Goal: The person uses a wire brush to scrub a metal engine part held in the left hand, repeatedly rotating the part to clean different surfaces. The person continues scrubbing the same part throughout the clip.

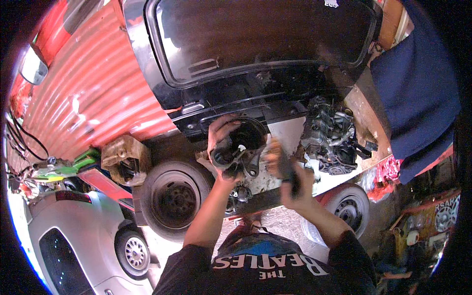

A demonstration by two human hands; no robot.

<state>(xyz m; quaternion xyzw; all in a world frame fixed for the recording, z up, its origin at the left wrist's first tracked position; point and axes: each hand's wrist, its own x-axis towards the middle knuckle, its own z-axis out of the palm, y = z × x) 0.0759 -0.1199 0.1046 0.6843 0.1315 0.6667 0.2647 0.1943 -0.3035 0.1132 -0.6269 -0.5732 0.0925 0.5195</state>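
Observation:
A dark, hollow metal housing (246,135) with a round mouth and a bracket-like lug is held up in front of me. My left hand (220,132) grips it from the left side, its fingers wrapped over the upper rim. To the right of the housing, my right hand (300,189) is closed around a dark tool (291,177) smeared by motion; its exact kind is unclear. The tool's far end lies close to the housing's right edge, but contact cannot be made out. Below the housing, a small dark mechanical part (241,193) rests on the bench (270,192).
An engine (329,140) sits on the bench to the right. Wheels (177,194) (346,210) stand on both sides below it. A black vehicle panel (260,44) rises behind. At left are a worn box (125,158) and a silver car (93,236); dark cloth (418,93) hangs right.

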